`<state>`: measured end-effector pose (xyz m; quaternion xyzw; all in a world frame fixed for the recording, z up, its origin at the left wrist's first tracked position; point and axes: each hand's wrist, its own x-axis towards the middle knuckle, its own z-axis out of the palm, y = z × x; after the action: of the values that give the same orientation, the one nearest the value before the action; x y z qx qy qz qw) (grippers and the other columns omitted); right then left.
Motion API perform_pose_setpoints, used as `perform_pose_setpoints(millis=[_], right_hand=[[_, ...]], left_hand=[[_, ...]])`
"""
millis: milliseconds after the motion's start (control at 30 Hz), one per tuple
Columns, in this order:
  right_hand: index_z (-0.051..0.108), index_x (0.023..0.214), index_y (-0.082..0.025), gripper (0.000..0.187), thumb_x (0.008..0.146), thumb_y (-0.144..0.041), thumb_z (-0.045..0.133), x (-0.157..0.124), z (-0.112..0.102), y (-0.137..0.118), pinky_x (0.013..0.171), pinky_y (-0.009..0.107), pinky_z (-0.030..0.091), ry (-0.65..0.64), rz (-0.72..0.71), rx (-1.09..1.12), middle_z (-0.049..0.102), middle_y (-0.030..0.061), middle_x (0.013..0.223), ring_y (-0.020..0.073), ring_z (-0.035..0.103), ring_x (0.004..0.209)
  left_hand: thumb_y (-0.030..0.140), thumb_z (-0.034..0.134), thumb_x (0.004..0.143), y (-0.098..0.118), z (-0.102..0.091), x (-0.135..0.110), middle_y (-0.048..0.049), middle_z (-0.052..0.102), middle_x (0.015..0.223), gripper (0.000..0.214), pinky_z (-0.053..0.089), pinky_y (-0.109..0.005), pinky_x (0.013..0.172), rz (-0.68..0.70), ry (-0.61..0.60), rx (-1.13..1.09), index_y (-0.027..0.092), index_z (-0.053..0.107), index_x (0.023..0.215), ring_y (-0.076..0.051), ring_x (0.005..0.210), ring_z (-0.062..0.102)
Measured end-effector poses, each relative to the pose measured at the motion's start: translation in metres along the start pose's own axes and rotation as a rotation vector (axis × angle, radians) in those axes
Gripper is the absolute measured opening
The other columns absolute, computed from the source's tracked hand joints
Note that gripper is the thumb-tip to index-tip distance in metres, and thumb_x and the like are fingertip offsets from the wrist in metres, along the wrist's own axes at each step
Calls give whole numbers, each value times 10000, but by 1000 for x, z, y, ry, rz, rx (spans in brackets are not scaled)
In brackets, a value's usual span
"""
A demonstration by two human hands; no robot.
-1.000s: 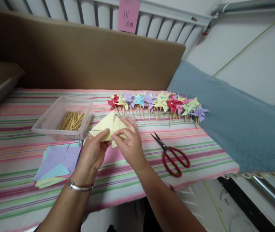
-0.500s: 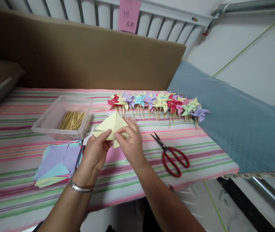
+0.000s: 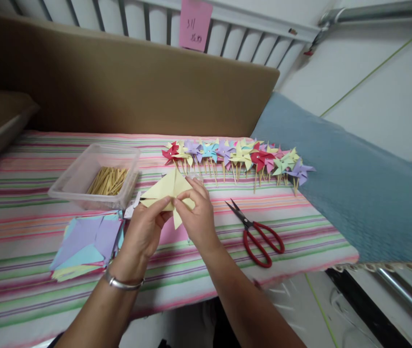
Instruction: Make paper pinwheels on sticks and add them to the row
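Observation:
A pale yellow sheet of paper, cut and creased, is held up between both hands over the table. My left hand is closed on its lower left part, thumb on top near the centre. My right hand pinches it close to the centre from the right, thumb and forefinger together. One pointed flap hangs below the fingertips, and a slit opens at the left edge. Beneath the hands lies pink paper, partly covered. A stack of cut coloured paper rests beside my left wrist.
Red-handled scissors lie with blades apart at the right. A clear plastic box holds short wooden sticks. Finished paper pinwheels stand in a row at the back, before a cardboard panel. Striped cloth covers the table.
The thumbs have come together at the paper's centre. The lower flap now hangs further down and the left slit has opened wider. The other things stay in place.

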<state>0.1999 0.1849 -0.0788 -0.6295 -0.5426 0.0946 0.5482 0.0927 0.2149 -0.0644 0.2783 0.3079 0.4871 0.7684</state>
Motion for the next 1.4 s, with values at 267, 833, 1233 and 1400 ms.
perform_pose_setpoints(millis=[267, 833, 1233, 1400], right_hand=[[604, 697, -214, 68, 759, -214, 631, -1, 2, 1, 1086, 455, 287, -18, 13, -1, 557, 114, 1278, 253, 405, 1292], [612, 698, -208, 63, 760, -213, 619, -3, 4, 1, 1061, 434, 324, -26, -2, -34, 574, 123, 1253, 240, 438, 1270], [501, 1173, -240, 540, 668, -263, 692, 15, -18, 3, 736, 342, 515, -256, 455, 457, 661, 43, 967, 217, 648, 878], [509, 1171, -252, 573, 630, -206, 690, 16, -22, 9, 632, 316, 506, -412, 542, 560, 654, 5, 838, 199, 644, 728]], left_hand=[[150, 747, 649, -2, -3, 1, -47, 731, 887, 265, 522, -267, 740, 22, 34, 43, 156, 709, 912, -178, 850, 659], [168, 764, 582, -2, -5, 4, -67, 728, 883, 277, 506, -289, 728, -10, 46, 131, 122, 710, 850, -182, 797, 656], [186, 741, 567, 8, -14, 5, -51, 706, 809, 291, 501, -277, 625, -93, 61, 312, 125, 701, 849, -155, 689, 618], [180, 763, 531, 4, -12, 5, -39, 694, 711, 277, 500, -268, 626, -176, 50, 387, 107, 700, 791, -150, 644, 612]])
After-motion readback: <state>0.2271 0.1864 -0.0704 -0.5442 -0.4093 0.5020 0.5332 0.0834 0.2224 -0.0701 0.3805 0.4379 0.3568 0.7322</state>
